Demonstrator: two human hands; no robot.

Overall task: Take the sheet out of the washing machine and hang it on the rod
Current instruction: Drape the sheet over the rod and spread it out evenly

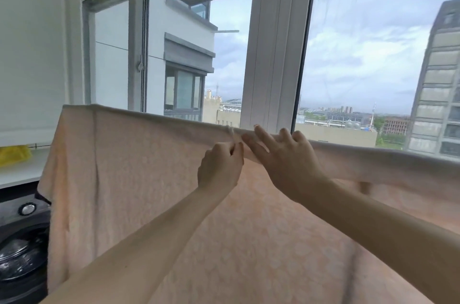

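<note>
A pale peach sheet (129, 179) with a faint round pattern hangs draped over a rod that runs from upper left down to the right; the rod itself is hidden under the fold. My left hand (220, 169) pinches the sheet just below its top fold near the middle. Beside it, my right hand (286, 154) lies on the fold with fingers spread and mostly straight, touching the cloth. The dark washing machine (22, 241) stands at the lower left, its round door partly covered by the sheet's left edge.
Large windows with a white frame post (271, 49) stand right behind the rod. A white counter (20, 171) with a yellow object (13, 154) sits above the washing machine at the left. A white wall fills the upper left.
</note>
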